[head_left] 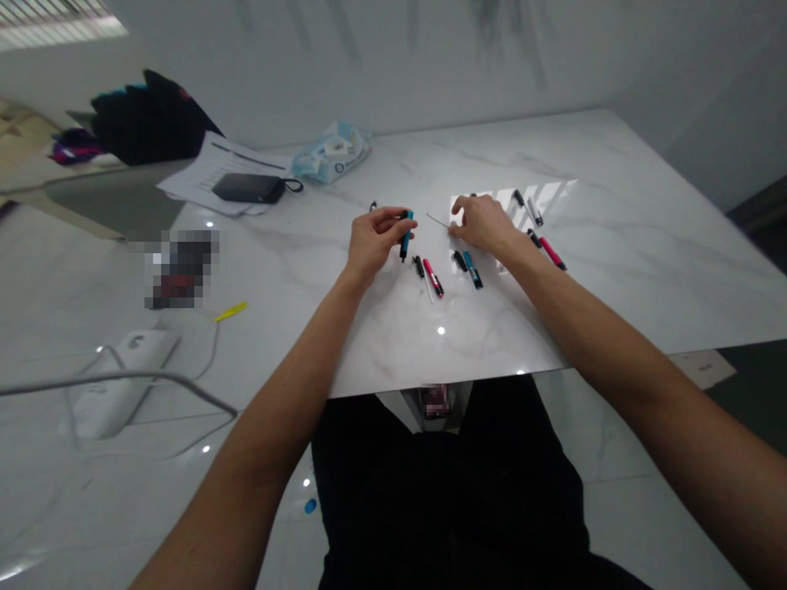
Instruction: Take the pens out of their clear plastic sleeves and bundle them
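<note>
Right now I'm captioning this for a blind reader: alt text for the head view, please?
A left hand holds a blue pen barrel over a white marble table; the right hand pinches a thin refill amid scattered pen parts.

1. At your ten o'clock, a black case (249, 188) lies on a stack of papers (206, 170).
2. Toward eleven o'clock, a blue wipes pack (330, 153) rests on the marble table (615, 246).
3. At nine o'clock, a yellow clip (231, 311) sits near a white power strip (120, 381).
</note>
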### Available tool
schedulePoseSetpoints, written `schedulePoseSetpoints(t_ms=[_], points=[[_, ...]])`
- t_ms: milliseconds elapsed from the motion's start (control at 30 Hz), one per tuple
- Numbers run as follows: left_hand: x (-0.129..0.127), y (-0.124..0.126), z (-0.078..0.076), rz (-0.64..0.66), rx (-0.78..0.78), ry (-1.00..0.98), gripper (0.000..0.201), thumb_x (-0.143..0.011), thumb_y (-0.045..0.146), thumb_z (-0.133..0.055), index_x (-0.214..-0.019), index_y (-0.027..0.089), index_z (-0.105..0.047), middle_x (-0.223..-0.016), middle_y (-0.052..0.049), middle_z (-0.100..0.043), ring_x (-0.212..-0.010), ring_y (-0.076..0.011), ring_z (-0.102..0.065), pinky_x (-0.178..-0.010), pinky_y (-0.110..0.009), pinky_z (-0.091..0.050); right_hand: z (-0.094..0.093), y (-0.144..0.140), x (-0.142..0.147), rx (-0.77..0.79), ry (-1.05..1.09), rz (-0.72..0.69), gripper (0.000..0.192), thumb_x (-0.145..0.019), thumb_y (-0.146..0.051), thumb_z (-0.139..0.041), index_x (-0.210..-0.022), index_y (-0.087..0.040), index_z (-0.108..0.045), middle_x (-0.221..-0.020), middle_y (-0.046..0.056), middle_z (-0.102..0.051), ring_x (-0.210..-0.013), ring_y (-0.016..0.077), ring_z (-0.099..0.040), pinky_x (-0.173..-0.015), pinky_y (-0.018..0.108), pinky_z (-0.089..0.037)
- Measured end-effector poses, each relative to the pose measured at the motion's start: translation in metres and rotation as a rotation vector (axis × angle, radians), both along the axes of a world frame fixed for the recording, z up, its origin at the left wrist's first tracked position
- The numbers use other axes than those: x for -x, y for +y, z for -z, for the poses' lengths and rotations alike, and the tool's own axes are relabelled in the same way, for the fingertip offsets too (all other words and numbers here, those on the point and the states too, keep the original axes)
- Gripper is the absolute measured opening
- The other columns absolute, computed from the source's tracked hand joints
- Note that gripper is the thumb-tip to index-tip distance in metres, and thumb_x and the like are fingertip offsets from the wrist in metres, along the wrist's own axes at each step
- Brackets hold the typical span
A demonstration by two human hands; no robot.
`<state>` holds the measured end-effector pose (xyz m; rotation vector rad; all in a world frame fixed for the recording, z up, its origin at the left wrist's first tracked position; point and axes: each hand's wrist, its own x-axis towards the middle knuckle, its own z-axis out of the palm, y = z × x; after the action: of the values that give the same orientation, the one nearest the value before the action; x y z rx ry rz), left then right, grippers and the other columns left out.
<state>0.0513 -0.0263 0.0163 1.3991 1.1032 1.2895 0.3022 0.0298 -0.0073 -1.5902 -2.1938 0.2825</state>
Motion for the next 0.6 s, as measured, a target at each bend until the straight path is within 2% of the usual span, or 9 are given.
schedulePoseSetpoints(t_ms=[67,267,600], points=[[0.0,0.0,0.0,-0.008,-0.001,0.004,0.032,-0.078,0.034,-0.091,-0.102,0.019,-0.077,-0.094,-0.008,-0.082,-0.091,-0.0221,-0.081,-0.087,-0.037,-0.069,0.001,0.001,0.0,-0.005,0.008,-0.006,0.034,-0.091,-0.028,-0.076,-0.123,-0.016,-0.08,-0.107,0.019,-0.078,-0.112,0.0412,-0.069,-0.105,0.062,-0.054],[0.0,-0.001,-0.001,-0.001,0.025,0.003,0.036,-0.076,0.033,-0.093,-0.104,0.017,-0.076,-0.096,-0.01,-0.081,-0.092,-0.0231,-0.081,-0.089,-0.039,-0.068,0.005,0.006,0.0,-0.039,0.06,0.054,0.027,-0.096,-0.018,-0.065,-0.118,-0.015,-0.081,-0.104,0.019,-0.076,-0.111,0.0385,-0.068,-0.107,0.063,-0.052],[0.001,0.001,0.002,0.002,0.023,-0.016,0.029,-0.08,0.029,-0.089,-0.104,0.018,-0.077,-0.098,-0.01,-0.083,-0.092,-0.022,-0.08,-0.088,-0.038,-0.068,0.015,0.014,-0.002,-0.022,0.09,0.073,0.037,-0.103,-0.032,-0.061,-0.132,-0.015,-0.076,-0.119,0.024,-0.077,-0.121,0.0431,-0.066,-0.106,0.065,-0.051]])
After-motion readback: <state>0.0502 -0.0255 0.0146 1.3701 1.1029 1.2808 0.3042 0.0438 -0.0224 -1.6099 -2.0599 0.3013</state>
